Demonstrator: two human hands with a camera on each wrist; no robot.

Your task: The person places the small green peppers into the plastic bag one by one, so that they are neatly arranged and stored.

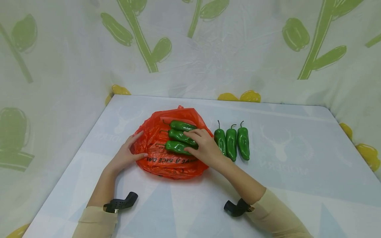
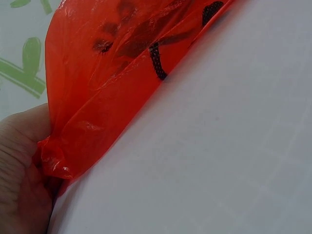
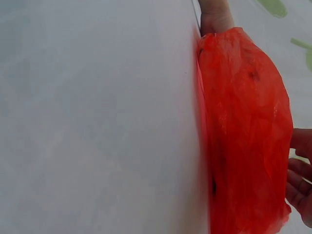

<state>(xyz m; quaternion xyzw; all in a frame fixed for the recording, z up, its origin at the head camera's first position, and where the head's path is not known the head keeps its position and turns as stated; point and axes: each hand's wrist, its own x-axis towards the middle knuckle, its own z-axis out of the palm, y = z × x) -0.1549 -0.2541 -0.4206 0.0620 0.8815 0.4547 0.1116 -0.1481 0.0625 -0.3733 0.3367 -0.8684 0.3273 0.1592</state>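
Observation:
An orange-red plastic bag [image 1: 151, 140] lies spread on the table with its mouth upward. Inside it, three glossy green peppers lie side by side: a far pepper [image 1: 180, 126], a middle pepper [image 1: 178, 135] and a near pepper [image 1: 175, 147], stems to the left. My left hand [image 1: 126, 155] holds the bag's left rim between thumb and fingers; the plastic [image 2: 54, 161] bunches there in the left wrist view. Over the peppers' right ends reaches my right hand [image 1: 205, 147], thumb at the near pepper and fingertips on the middle one, spread apart. Its fingers [image 3: 298, 183] show past the bag's wall.
Right of the bag, three more green peppers stand in a row: a left one [image 1: 220, 140], a centre one [image 1: 231, 142] and a right one [image 1: 243, 142]. The pale patterned table [image 1: 282, 198] has its far edge against a leaf-printed curtain [image 1: 223, 59].

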